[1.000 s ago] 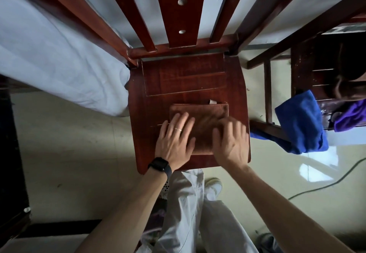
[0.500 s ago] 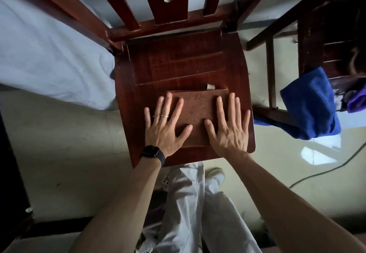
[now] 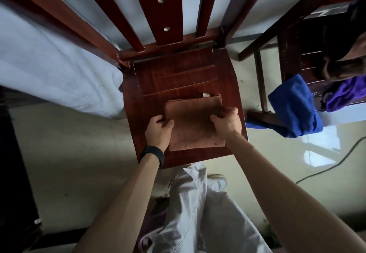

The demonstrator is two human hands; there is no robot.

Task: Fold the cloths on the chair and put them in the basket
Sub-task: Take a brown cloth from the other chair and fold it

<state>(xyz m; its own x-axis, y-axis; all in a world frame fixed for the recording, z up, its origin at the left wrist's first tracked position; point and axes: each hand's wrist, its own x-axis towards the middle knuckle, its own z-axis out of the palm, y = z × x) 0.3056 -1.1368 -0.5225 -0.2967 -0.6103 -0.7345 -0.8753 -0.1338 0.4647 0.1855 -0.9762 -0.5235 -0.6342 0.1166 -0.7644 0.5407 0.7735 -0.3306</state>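
Cloth [image 3: 195, 125], one folded brown piece, lies on one chair [image 3: 174, 78], left hand [image 3: 158, 131] and right hand [image 3: 227, 124] gripping its side edges.

At the left we see white bedding [image 3: 59, 70] hanging over a bed's edge toward the pale floor [image 3: 79, 163]. A dark piece of furniture [image 3: 11, 173] fills the near left edge. On the floor at the right, a thin cable [image 3: 336, 162] curves past a bright patch of reflected light [image 3: 318, 155]. Near us are white trousers [image 3: 198, 213], and a light shoe [image 3: 218, 181] rests on the floor beside them.
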